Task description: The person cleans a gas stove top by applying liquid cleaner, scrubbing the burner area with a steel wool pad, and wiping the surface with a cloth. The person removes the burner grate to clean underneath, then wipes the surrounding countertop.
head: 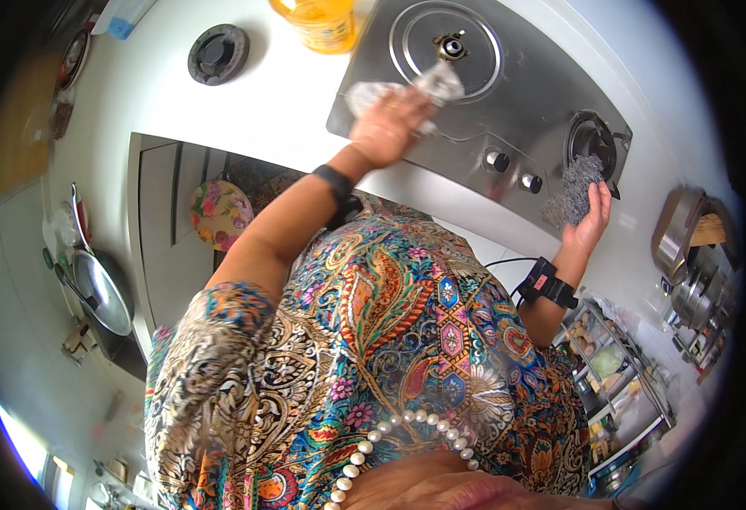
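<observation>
My left hand, blurred, presses a crumpled white cloth on the steel gas cooktop, just below the bare burner. At the cooktop's right end, my right hand holds a grey mesh-like scourer. Its upper part overlaps a black pan support in this view; whether they touch I cannot tell. Two control knobs lie between my hands. A dark round burner part rests on the white counter to the left.
A bottle of yellow liquid stands at the cooktop's upper left edge. Below the counter is an open recess with a floral round item. A wok is at far left; metal pots and a wire rack are at right.
</observation>
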The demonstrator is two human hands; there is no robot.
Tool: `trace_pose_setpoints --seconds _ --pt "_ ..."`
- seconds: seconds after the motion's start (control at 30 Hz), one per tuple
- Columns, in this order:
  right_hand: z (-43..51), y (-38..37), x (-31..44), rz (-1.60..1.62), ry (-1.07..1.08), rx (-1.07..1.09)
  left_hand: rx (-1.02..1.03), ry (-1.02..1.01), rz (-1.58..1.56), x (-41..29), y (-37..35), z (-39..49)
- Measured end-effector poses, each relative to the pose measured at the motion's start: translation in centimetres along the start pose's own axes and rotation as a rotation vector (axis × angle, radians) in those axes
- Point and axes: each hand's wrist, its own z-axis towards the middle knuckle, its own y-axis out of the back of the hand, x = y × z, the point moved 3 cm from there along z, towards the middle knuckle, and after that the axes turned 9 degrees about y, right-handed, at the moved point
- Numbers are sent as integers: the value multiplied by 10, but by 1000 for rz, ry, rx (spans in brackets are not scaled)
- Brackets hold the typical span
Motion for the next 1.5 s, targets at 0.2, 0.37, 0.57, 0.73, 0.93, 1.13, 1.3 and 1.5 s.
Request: trace_pose_setpoints --seconds 0.2,0.37,0.57,0.73,0.93,1.13,1.3,1.5 --pt "7 60 4 -78 -8 -163 -172 338 111 88 20 -6" --pt "6 123 -14 126 -125 -364 140 19 28 9 5 -19" --pt "0 154 -29 236 -137 -297 6 -229 -17 -22 -4 36" --pt "-36 162 -30 446 -180 -188 -102 -167 52 11 -12 137" --pt "-50 133 -34 805 -155 -6 -94 -134 37 2 -17 156" --pt "-50 87 -29 958 -215 97 83 -221 67 7 -15 57" --pt "-41 46 -23 971 -306 16 143 -163 83 29 -7 -10" --pt "-30 -5 -28 942 -367 97 -78 105 61 85 -3 -25"
